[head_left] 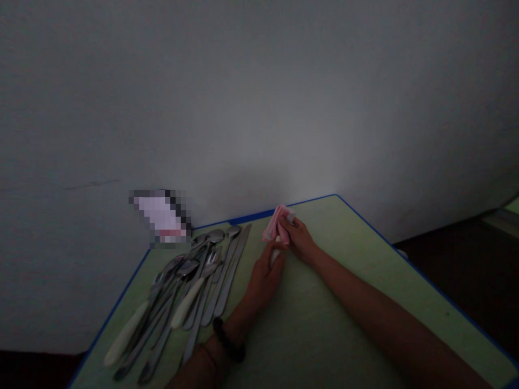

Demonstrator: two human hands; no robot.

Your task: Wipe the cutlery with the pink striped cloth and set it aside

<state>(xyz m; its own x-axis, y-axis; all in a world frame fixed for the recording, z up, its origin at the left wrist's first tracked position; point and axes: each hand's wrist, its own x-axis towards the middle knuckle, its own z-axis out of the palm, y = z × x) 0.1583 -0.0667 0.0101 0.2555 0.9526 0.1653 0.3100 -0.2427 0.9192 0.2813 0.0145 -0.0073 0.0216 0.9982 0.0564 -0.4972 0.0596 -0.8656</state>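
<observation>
Pink cloth (271, 227), soft, folded, pinched in right hand (300, 241); left hand (263, 278) grips white handle (275, 256).

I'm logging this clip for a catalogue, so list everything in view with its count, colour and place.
table: one, light green with a blue edge, against the wall.
wall: one, grey-white, behind the table.
cutlery pile: many pieces, count unclear, silvery, some with cream handles, on the table's left part.
blurred object: one, white and pink, by the table's far left corner; cannot tell what it is.
pink cloth: one, folded, near the far edge.
pale-handled piece: one, cream, below the cloth, between the hands.
bracelet: one, black beads, on the left wrist.
left hand: closed on the pale-handled piece.
right hand: closed on the pink cloth.
</observation>
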